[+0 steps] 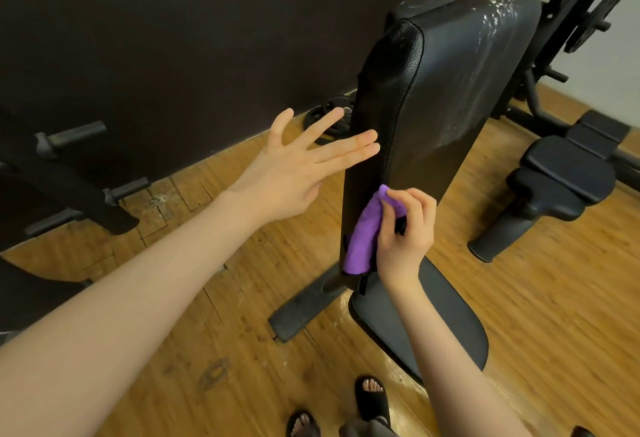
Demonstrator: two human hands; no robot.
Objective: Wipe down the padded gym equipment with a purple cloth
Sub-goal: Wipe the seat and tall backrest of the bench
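Dark wall (156,38) across the upper left of the frame; wood floor (536,298) over the lower half. Upright back pad (450,97) at centre, long axis running from lower centre up to upper right, glossy face turned right, narrow side edge turned left. Seat pad (415,319) below it, angled toward lower right. Second bench (568,166) at right edge, rack (571,3) behind it at upper right. Weight plate (329,118) on the floor by the wall, just left of the back pad. Sandalled feet (370,398) at bottom centre.

Left hand (294,173) at centre left, fingers straight and spread, tips touching or almost touching the pad's side edge, holding nothing; likely steadying. Right hand (405,228) lower, just right of centre, fingers curled, pinching cloth (363,232). Cloth purple, bunched into a roll, hanging down the lower left edge of the back pad, pressed against the seam, bottom end close above the hinge gap.

Key relation: unwiped length of the side edge lies up and slightly right of the grip, along the pad's long axis. Right hand nearer and already on it; next stroke probably upward along that seam, toward the left fingertips.
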